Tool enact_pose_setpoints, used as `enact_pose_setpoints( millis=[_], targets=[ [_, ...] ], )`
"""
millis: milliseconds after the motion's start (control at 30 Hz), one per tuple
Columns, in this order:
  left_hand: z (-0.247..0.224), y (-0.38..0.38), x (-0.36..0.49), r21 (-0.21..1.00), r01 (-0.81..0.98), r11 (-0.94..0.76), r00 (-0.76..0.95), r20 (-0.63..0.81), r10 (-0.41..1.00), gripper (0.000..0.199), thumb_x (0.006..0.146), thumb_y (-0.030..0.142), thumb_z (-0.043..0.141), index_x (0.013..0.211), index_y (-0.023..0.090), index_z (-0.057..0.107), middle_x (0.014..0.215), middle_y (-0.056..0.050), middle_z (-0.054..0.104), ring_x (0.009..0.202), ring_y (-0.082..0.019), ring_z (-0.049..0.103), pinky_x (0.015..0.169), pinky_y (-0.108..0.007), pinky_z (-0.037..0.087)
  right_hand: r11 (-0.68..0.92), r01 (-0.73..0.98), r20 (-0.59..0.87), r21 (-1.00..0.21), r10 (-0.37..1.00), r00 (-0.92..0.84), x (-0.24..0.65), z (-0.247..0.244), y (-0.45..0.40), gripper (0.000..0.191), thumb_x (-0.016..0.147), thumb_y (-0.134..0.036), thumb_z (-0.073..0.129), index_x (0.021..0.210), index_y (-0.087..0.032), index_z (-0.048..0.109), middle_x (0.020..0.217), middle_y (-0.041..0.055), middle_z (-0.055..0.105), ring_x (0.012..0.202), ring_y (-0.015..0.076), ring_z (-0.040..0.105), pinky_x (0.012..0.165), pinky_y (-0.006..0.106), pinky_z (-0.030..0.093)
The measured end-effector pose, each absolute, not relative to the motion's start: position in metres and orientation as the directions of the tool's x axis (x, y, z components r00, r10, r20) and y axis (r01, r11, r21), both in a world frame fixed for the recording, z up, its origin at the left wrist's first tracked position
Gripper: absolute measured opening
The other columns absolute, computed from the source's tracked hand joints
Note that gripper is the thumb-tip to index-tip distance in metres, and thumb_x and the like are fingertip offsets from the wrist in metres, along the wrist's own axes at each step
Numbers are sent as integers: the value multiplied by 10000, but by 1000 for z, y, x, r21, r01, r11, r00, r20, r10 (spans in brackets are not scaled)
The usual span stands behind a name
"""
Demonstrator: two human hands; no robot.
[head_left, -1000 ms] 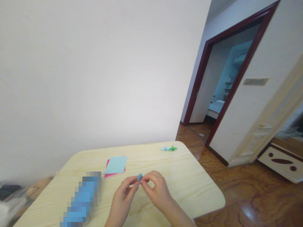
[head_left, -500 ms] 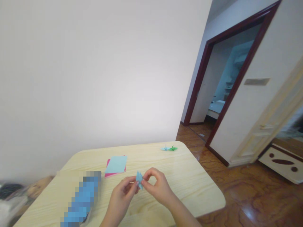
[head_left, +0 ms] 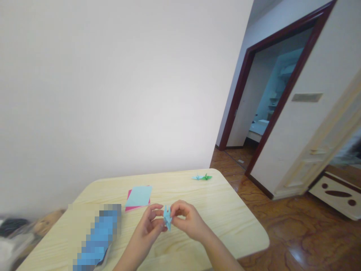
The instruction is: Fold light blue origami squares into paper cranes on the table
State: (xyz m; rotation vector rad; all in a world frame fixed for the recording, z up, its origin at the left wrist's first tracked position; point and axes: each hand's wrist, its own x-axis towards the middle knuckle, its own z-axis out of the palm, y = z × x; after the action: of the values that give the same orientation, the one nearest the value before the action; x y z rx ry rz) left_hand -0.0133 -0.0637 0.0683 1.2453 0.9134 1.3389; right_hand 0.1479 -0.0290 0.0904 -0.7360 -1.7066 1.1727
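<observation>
Head view: a small folded paper [head_left: 167,216], pale blue, is held over the near half of the table [head_left: 237,229], around the middle of its width. The left hand [head_left: 150,225] pinches the paper's left side low down, between the thumb and a finger partly hidden behind it; the right hand [head_left: 188,221] grips the right side between thumb and forefinger. The likeliest mishap, as judged from this pose, is tearing: thin layers may split at a crease if the hands pull apart unevenly. Too firm a pinch could crush the slim points, while too loose a hold could let the piece slip onto the table. The folded paper is angular, with narrow points at its top and a tapering tip below; finer folds are too small to make out. Toward the table's far edge, left of its middle, a flat light blue sheet [head_left: 139,195] lies askew over a pink sheet [head_left: 130,208], whose edges show. Near the table's far right corner sit a blue paper bird [head_left: 197,177] and a green paper bird [head_left: 207,177], sharp-tipped and side by side. The table has a pale wood-grain top with rounded corners; on its left part lies a long blue object [head_left: 96,237], blurred into blocks, its material unreadable.
</observation>
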Motion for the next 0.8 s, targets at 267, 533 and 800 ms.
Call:
enact_pose_setpoints(
  millis=[267, 533, 800],
  targets=[
    [69, -64, -16, 984, -33, -176, 78, 178, 981, 122, 726, 283, 633, 826, 215, 620, 605, 40, 616, 592, -124, 578, 587, -218, 449, 362, 64, 294, -930, 837, -462, 151, 96, -29, 58, 712, -133, 597, 745, -176, 618, 710, -8, 614, 702, 142, 601, 696, 267, 474],
    [83, -67, -15, 993, -113, -29, 106, 41, 994, 254, 651, 424, 678, 745, 189, 703, 762, -24, 659, 710, -180, 599, 648, -294, 519, 607, 136, 435, -783, 690, -578, 160, 103, -28, 78, 744, -118, 605, 749, -186, 641, 803, 14, 619, 796, 141, 575, 747, 252, 441],
    [80, -66, -13, 997, -47, -61, 51, 64, 997, 252, 562, 352, 751, 723, 177, 667, 671, 7, 652, 574, -129, 591, 564, -230, 475, 631, 139, 436, -763, 661, -611, 162, 104, -28, 127, 752, -70, 552, 751, -182, 612, 811, 10, 617, 811, 137, 577, 766, 251, 434]
  ],
)
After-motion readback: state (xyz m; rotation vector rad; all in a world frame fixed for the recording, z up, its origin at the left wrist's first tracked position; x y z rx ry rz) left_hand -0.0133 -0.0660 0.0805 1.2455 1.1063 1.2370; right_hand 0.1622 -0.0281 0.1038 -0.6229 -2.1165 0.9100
